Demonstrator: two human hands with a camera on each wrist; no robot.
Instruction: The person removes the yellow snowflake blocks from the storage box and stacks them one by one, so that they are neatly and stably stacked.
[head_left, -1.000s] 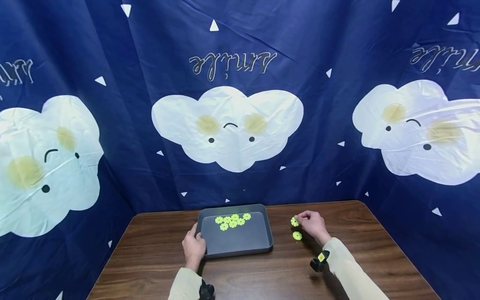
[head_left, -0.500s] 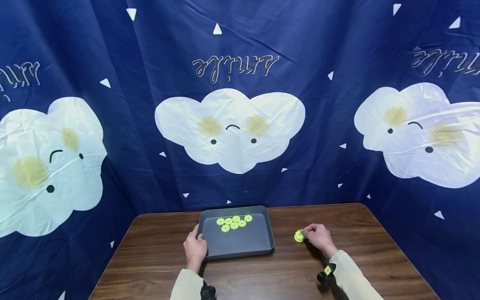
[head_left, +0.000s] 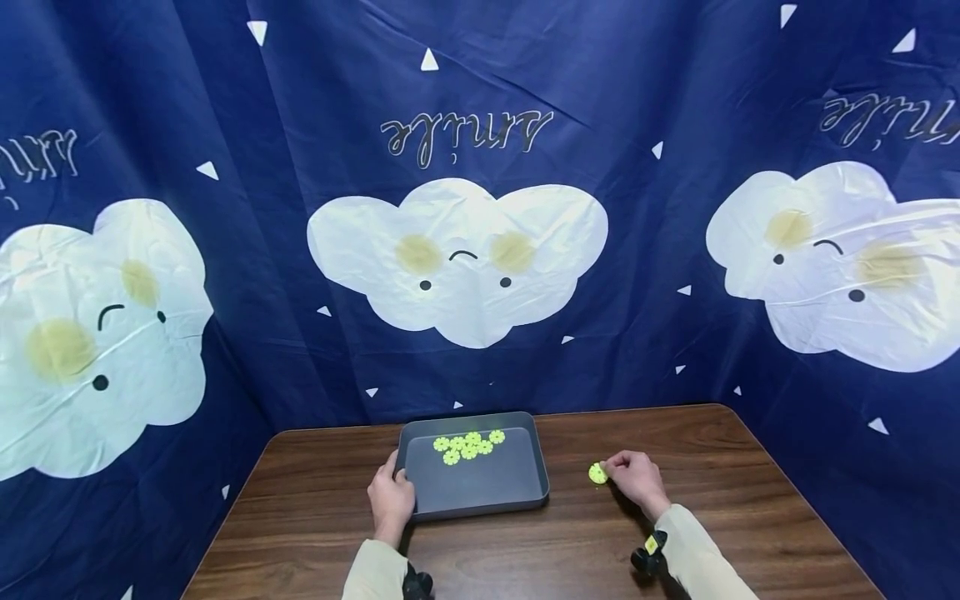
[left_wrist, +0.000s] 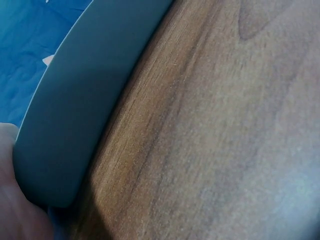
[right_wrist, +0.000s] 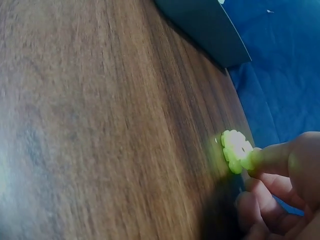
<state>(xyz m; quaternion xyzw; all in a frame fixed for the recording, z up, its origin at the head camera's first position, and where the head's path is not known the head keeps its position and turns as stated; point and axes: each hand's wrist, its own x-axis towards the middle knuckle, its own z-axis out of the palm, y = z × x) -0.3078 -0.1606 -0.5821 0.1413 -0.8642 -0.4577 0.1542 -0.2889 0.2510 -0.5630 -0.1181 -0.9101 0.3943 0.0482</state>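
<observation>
A dark grey rectangular tray (head_left: pixel 480 487) sits on the wooden table, with several yellow-green flower-shaped discs (head_left: pixel 468 451) lying flat in its far half. My left hand (head_left: pixel 391 502) grips the tray's left side, thumb at the rim; the left wrist view shows the tray's outer wall (left_wrist: pixel 85 100) beside a bit of that hand (left_wrist: pixel 20 200). To the right of the tray, my right hand (head_left: pixel 636 481) pinches a yellow-green flower-shaped disc (head_left: pixel 597 473) between thumb and finger. In the right wrist view this disc (right_wrist: pixel 235 151) is tilted, close over the table, overlapping any disc beneath it.
The brown wooden table (head_left: pixel 517 558) ends at a blue curtain (head_left: pixel 465 375) printed with clouds, which also hangs along both sides. A corner of the tray rises near the table's far edge in the right wrist view.
My right hand has brought its disc nearer and down over the second disc on the table; the two now overlap as one. My left hand keeps its hold on the tray.
</observation>
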